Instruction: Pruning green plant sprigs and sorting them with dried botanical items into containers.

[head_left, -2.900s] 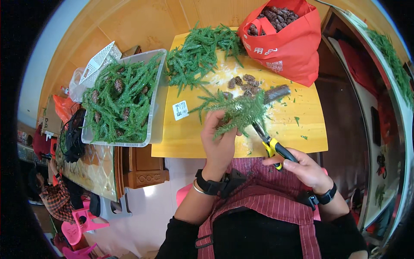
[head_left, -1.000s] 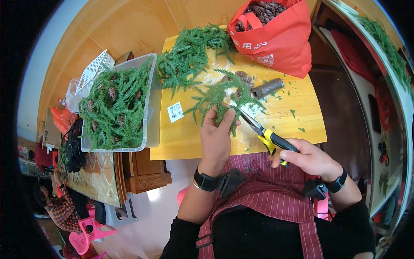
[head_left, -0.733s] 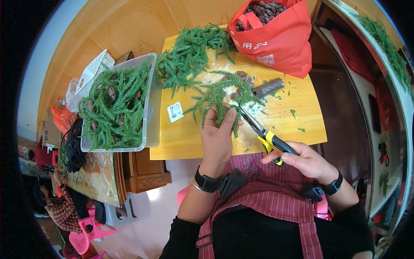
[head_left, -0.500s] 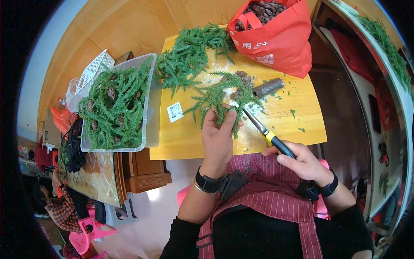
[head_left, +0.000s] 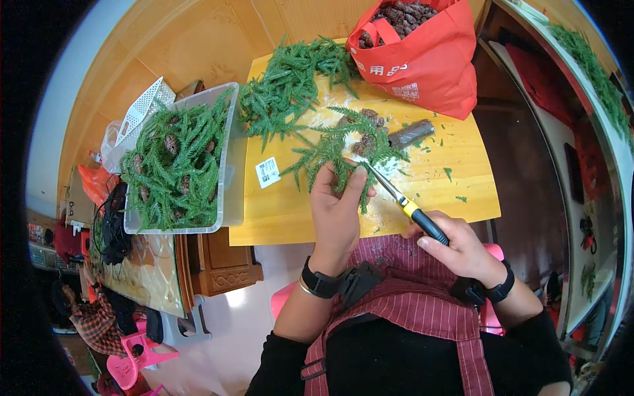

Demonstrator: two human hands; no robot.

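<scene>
My left hand (head_left: 338,201) pinches a green artificial pine sprig (head_left: 337,146) by its stem, above the front of the yellow tabletop (head_left: 456,198). Several needled branches fan out from it. Wrapped round the black-and-yellow handle of long-nosed pliers (head_left: 422,219) is my right hand (head_left: 456,244). The pliers' metal jaws reach up-left to the stem, just beside my left fingertips; whether they grip it I cannot tell. Behind the sprig lie brown pine cones (head_left: 370,117), partly covered by the needles, and a dark, shiny wrapped roll (head_left: 412,134).
On the left, a clear plastic bin (head_left: 231,158) holds green sprigs with pine cones. More loose sprigs (head_left: 281,86) are heaped at the table's back left. A red bag (head_left: 429,66) full of cones stands back right. A white label (head_left: 267,171) lies near the bin.
Both hands keep nearly the same places. The pliers and my right hand have shifted slightly to the left and up, and the sprig has tilted a little.
</scene>
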